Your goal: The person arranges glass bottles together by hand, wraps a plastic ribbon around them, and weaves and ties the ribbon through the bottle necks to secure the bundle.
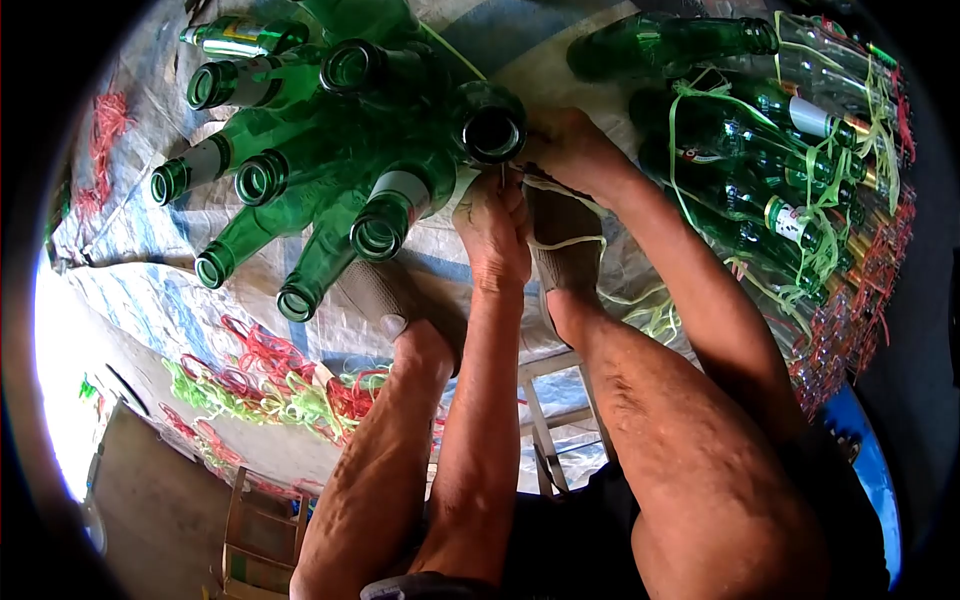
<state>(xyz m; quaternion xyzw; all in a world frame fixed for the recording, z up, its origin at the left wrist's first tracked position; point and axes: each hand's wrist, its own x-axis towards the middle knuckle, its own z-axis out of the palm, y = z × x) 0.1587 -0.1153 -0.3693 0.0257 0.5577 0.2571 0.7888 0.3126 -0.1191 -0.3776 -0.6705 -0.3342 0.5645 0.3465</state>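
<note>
Several green glass bottles stand bunched together at upper left, their open mouths facing up and outward. At the right edge of the bunch is one bottle with a dark mouth. Just below that mouth, my left hand is closed, its fingers pinched around a thin strand near the bottle. My right hand lies against the bottle's right side with its fingers bent in, partly hidden by the glass. A pale string hangs below my hands, across the foot on the right.
Tied green bottles lie at right with yellow-green string around them, and a loose green bottle lies above. Red and green string scraps lie at lower left on the sheet. A wooden chair stands at bottom left.
</note>
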